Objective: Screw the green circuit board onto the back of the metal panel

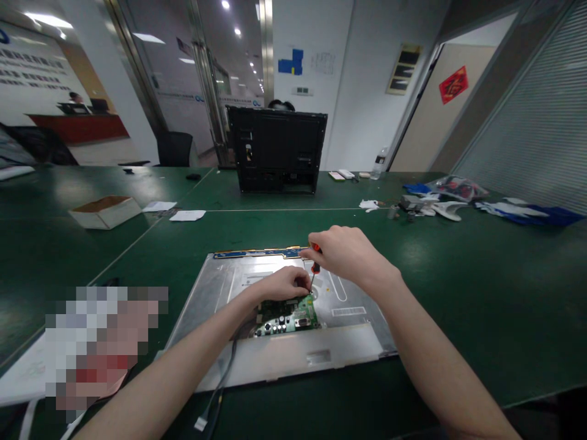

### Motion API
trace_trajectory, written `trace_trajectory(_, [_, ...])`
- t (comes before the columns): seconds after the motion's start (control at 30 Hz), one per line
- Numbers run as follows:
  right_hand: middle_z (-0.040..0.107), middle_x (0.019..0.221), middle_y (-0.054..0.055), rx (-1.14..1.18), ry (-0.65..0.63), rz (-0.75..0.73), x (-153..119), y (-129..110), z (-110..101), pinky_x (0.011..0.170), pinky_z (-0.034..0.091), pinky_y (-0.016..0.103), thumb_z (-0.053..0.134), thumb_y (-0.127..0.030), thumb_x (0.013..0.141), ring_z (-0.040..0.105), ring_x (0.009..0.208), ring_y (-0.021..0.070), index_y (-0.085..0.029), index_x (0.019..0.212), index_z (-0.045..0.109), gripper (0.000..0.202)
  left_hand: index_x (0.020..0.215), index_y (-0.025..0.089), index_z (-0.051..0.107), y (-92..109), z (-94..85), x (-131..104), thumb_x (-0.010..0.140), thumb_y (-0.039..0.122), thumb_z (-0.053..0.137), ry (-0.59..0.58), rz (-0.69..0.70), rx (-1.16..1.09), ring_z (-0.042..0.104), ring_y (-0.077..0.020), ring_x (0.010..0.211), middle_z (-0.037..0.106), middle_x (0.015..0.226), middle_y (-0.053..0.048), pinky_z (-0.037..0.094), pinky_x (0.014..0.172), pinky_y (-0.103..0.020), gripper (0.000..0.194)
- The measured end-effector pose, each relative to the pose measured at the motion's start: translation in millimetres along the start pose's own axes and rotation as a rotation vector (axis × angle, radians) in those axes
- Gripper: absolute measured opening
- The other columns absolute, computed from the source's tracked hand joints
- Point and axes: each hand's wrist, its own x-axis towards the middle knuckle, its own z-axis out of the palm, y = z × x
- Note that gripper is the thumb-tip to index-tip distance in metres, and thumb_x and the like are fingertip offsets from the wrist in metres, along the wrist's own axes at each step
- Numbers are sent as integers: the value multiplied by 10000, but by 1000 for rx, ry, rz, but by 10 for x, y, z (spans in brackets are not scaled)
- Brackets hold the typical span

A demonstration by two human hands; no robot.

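My right hand (348,253) is closed round the red and black handle of a screwdriver (315,267), which stands nearly upright. Its tip meets the upper right corner of a green circuit board (279,322). Beside that tip, my left hand (285,283) has its fingers curled together over the board's upper edge; what they hold, if anything, is hidden. The board lies on the silver metal back of a display panel (362,293), flat on the table. A blue circuit strip (257,253) runs along the panel's far edge. Loose cables (224,379) hang over the near edge.
A black monitor housing (279,150) stands upright at the back, a person's head partly behind it. An open box (106,212) and paper sheets (188,215) lie left on the green table (458,305). Gloves (527,211), a bagged item (458,186) and a bottle (379,164) are at right.
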Motion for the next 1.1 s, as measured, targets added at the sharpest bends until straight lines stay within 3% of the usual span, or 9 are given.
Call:
trace_trajectory(0.13, [661,761,56,-5,4,-65,-22,-17,-16,504,248,266,466,-343,874,588,639,168,-204,886,603,195,818,139,637,-22,10,6,721,151,591,-16,-4,-16,584,-154,735,647,780,-16,436,675,-234,108])
trace_trajectory(0.27, [660,796,39,68,-1,-156,-66,-14,-40,480,237,267,481,-287,838,579,639,159,-194,947,539,155,847,132,635,-55,19,9,731,155,589,-13,16,-55,595,-159,746,662,817,-29,444,679,-238,127])
trace_trajectory(0.47, [652,773,37,71,8,-109,-55,-12,-16,476,233,262,519,-392,833,567,614,159,-190,983,533,252,843,135,632,-69,19,8,741,159,583,-24,30,-44,592,-155,749,653,814,-25,442,674,-234,115])
trace_trajectory(0.67, [628,681,41,26,43,-49,-23,3,-9,486,203,271,459,-536,864,573,621,175,-208,786,614,371,820,135,638,-10,0,0,723,151,594,-10,7,-8,585,-155,745,640,806,-23,434,664,-231,107])
trace_trajectory(0.8, [625,673,29,38,41,-81,-26,-4,-10,484,194,272,454,-433,879,556,606,156,-217,766,618,294,815,133,640,-7,-1,0,729,147,588,-21,12,-20,584,-151,734,642,789,-20,434,659,-227,102])
trace_trajectory(0.93, [630,707,24,49,46,-117,-43,-18,-3,472,195,268,477,-333,841,529,575,143,-211,885,588,170,841,131,643,-38,12,6,734,149,587,-26,6,-38,591,-153,732,656,795,-24,442,668,-232,122])
trace_trajectory(1.1, [637,740,18,85,38,-167,-63,-17,-8,466,199,263,530,-306,776,518,578,139,-200,931,544,187,838,134,649,-62,17,5,727,148,601,-1,37,-50,596,-160,769,661,820,-26,447,702,-239,122])
